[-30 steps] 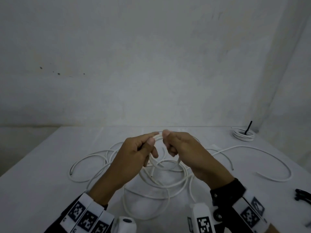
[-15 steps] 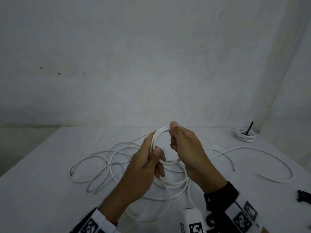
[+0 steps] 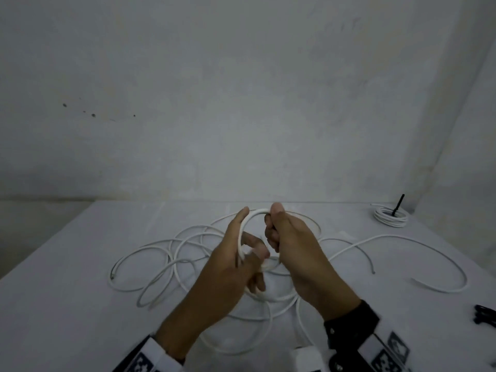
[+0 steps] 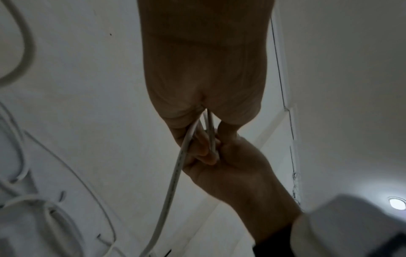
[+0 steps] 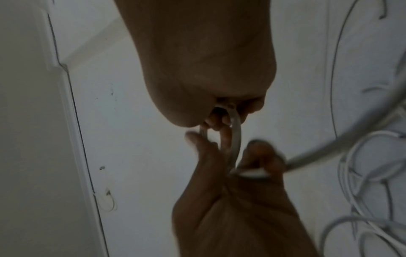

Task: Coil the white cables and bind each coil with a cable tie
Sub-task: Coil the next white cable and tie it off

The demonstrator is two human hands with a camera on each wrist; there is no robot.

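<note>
A long white cable (image 3: 161,244) lies in loose loops on the white table (image 3: 67,304). Above it both hands hold a small upright loop (image 3: 255,212) of this cable. My left hand (image 3: 248,253) pinches the loop's lower left side with the thumb, the index finger stretched up along it. My right hand (image 3: 273,232) grips the loop's right side, thumb on top. In the left wrist view the cable (image 4: 175,173) runs down out of my left hand (image 4: 206,111). The right wrist view shows the loop (image 5: 236,137) between my right hand (image 5: 219,114) and the left one.
A second white cable (image 3: 402,238) curves over the table's right side. A finished coil (image 3: 390,218) with a black tie sticking up sits at the far right corner. Black cable ties (image 3: 483,315) lie at the right edge. A wall stands behind.
The hands have bent the cable from a short stretch between them into a small upright loop. The left hand slid down to its lower side, and its index finger now reaches up along it.
</note>
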